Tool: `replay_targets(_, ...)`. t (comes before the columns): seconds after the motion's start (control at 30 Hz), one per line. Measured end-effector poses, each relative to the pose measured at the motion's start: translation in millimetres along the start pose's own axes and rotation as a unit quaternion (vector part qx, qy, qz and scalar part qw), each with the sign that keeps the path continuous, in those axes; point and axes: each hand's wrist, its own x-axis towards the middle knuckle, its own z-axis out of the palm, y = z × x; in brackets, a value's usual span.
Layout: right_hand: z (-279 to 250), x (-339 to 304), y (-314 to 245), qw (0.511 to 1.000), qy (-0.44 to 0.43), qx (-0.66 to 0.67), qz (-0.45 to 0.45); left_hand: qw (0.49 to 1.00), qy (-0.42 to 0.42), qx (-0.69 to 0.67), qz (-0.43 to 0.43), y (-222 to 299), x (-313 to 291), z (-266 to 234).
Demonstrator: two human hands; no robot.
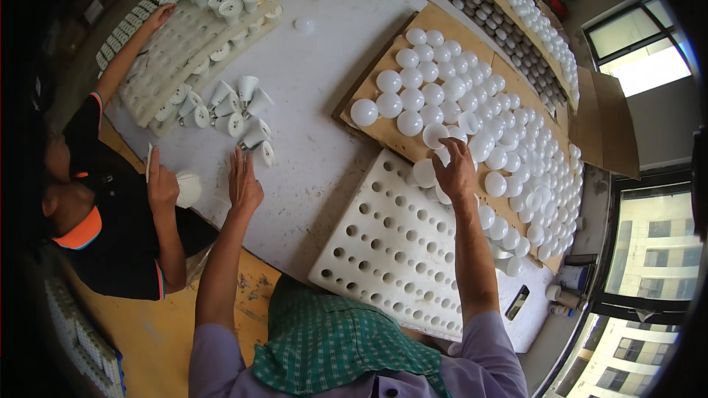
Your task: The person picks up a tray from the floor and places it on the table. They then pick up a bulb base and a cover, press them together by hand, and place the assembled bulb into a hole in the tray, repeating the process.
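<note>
- Right of centre, domes (365, 112): probably light, slick, brittle; cup their sides gently.
- Right hand (459, 177): fingers bent among them, grip unclear.
- Left of centre, desk (310, 103): bases (259, 102), likely stiff; left hand (245, 190) beside, fingers extended, unclosed.

A light-bulb workshop
Massed white bulb domes (432, 93), rows of lamp bases (231, 9) and a perforated foam tray (389, 239) share one table (332, 66).

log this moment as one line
left hand: near loose white bulb bases | right hand: at white globes, grip unclear | foam board: on table, holes showing | co-worker: at person's left
</note>
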Motion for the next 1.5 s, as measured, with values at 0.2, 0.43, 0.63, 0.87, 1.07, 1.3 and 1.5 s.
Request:
replay_targets(0.2, -4, 55, 7, 0.985, -0.098, -0.140, -0.016, 0.998, 0.051, 0.047, 0.001, 5, 32, 12)
replay_targets(0.43, -34, 38, -15, 0.999, -0.012, 0.004, 0.048, 0.995, 0.080, 0.052, 0.024, 7, 35, 15)
replay_targets(0.63, 4, -128, -24, 0.949, -0.034, 0.313, -0.002, 0.957, 0.096, -0.273, 0.005, 17, -5, 34)
replay_targets(0.87, 42, -238, -17, 0.965, 0.047, 0.246, 0.073, 0.716, -0.139, -0.681, -0.065, 82, -93, 13)
replay_targets(1.07, 1, -261, -26, 0.987, -0.100, 0.010, 0.129, 0.638, -0.276, -0.719, -0.017, 137, -140, -40)
replay_targets(1.3, -37, -256, -54, 0.772, -0.042, 0.593, 0.225, 0.713, -0.414, -0.555, 0.110, 164, -160, -98)
replay_targets(1.5, -43, -243, -97, 0.678, -0.144, 0.719, 0.051, 0.703, -0.479, -0.475, 0.228, 167, -168, -113)
